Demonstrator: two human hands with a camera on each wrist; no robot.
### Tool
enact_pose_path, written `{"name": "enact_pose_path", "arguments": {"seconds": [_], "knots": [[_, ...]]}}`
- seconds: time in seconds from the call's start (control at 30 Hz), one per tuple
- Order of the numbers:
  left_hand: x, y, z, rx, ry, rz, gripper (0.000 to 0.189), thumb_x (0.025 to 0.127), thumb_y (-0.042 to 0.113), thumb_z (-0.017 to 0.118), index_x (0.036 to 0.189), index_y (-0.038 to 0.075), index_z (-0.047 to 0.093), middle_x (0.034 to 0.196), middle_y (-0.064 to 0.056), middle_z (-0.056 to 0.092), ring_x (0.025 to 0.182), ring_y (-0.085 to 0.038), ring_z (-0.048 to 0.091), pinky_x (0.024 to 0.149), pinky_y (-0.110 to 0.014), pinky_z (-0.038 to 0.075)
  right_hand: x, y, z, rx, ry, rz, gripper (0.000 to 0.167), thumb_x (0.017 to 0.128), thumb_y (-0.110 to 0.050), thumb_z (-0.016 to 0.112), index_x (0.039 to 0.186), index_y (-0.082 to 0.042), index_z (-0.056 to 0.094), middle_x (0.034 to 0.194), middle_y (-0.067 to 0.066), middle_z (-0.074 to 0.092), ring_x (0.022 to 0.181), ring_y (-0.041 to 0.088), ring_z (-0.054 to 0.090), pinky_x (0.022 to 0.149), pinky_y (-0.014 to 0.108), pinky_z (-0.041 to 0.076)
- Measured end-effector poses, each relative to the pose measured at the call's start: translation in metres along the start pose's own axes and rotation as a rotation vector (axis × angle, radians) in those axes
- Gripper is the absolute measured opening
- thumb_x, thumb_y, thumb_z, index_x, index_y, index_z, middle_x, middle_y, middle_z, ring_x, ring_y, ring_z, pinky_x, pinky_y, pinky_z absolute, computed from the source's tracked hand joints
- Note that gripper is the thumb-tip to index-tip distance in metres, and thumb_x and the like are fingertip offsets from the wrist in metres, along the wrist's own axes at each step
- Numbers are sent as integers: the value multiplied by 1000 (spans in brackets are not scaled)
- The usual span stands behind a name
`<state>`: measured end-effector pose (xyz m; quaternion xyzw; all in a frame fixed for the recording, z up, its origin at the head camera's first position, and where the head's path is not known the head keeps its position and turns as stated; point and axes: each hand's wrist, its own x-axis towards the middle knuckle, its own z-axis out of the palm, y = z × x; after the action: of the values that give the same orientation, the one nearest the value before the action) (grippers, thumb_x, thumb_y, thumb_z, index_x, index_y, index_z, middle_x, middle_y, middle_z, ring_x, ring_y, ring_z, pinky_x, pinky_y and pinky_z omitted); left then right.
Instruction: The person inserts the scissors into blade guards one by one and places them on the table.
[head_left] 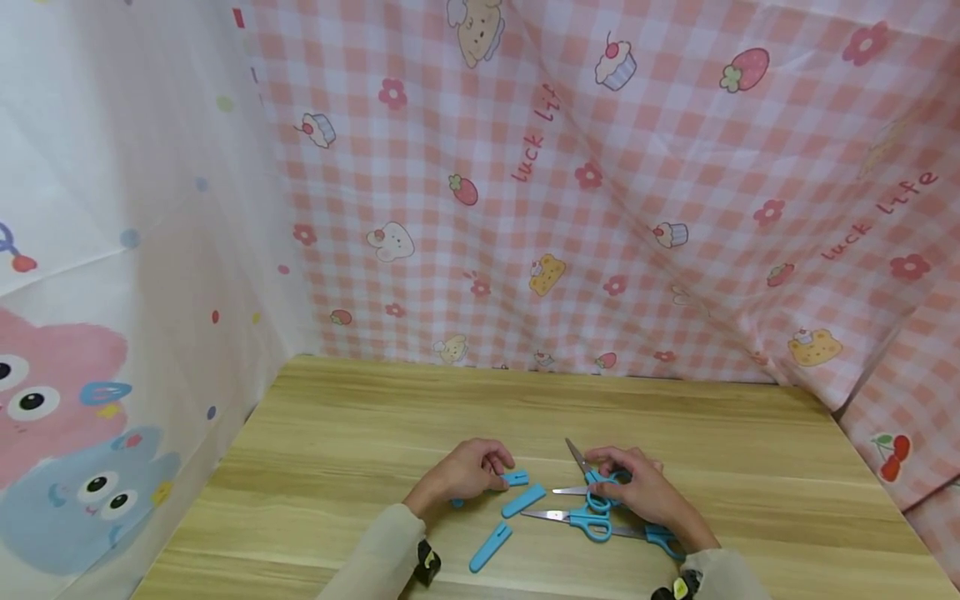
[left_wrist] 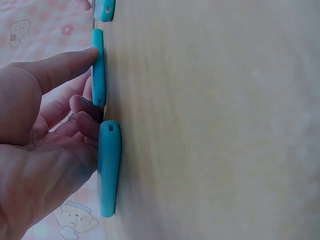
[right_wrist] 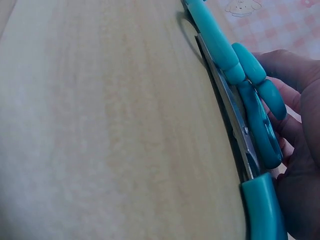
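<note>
My left hand point(head_left: 471, 469) has its thumb against a light-blue blade cover point(left_wrist: 98, 75) flat on the wooden table, its other fingers bent behind it. Another cover point(left_wrist: 109, 175) lies beneath that hand, partly hidden in the head view. Two more covers, one angled point(head_left: 523, 501) and one nearer me point(head_left: 491, 547), rest beside it. At right, my right hand point(head_left: 637, 487) grips blue-handled scissors point(head_left: 597, 478), fingers and thumb about the handles; the handles hide some fingertips in the right wrist view. More scissors point(head_left: 591, 524) overlap below, and another pair point(head_left: 663, 540) sits under the right wrist.
The wooden table point(head_left: 360, 417) reaches back to a pink checked cloth point(head_left: 487, 250). A white printed cloth point(head_left: 172, 250) hangs along its left side. Scissor blades point(head_left: 546, 515) point left toward the covers.
</note>
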<state>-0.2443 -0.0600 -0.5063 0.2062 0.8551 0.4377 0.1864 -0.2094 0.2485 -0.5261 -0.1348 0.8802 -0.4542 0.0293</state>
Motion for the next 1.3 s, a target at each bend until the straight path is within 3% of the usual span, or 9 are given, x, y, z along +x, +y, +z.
{"name": "enact_pose_path", "arguments": {"seconds": [0.5, 0.83, 0.93, 1.07, 1.3], "knots": [[1, -1, -2, -9, -9, 17, 18, 84, 2, 76, 98, 9, 67, 84, 0, 61, 74, -13, 51, 65, -23, 43, 1, -2, -2, 37, -18, 56, 34, 86, -21, 77, 118, -15, 67, 92, -1, 63, 95, 19, 44, 85, 40, 21], [1, -2, -3, 15, -32, 33, 17, 85, 3, 76, 97, 9, 67, 82, 3, 61, 74, -12, 53, 67, -24, 45, 1, -5, -3, 109, -39, 100, 33, 94, -13, 66, 127, -7, 61, 104, 7, 66, 96, 18, 56, 93, 42, 31], [1, -1, -3, 29, -40, 35, 16, 85, 4, 76, 97, 10, 68, 82, 3, 60, 75, -11, 53, 68, -24, 46, 1, -3, -2, 128, -32, 91, 33, 95, -10, 65, 127, -6, 60, 103, 9, 64, 90, 15, 56, 87, 34, 41], [0, -1, -4, 41, -50, 44, 15, 86, 4, 75, 98, 8, 69, 82, 3, 61, 76, -10, 54, 70, -24, 46, 0, -1, -1, 141, -20, 88, 33, 95, -8, 63, 127, -5, 59, 101, 10, 63, 82, 11, 55, 69, 25, 46], [0, -1, -3, 49, -49, 56, 15, 85, 3, 75, 98, 7, 69, 84, 2, 62, 77, -10, 54, 72, -24, 47, -2, -1, -4, 177, 19, 116, 32, 98, -9, 59, 130, -8, 58, 104, 13, 61, 83, 16, 53, 70, 27, 45]]}}
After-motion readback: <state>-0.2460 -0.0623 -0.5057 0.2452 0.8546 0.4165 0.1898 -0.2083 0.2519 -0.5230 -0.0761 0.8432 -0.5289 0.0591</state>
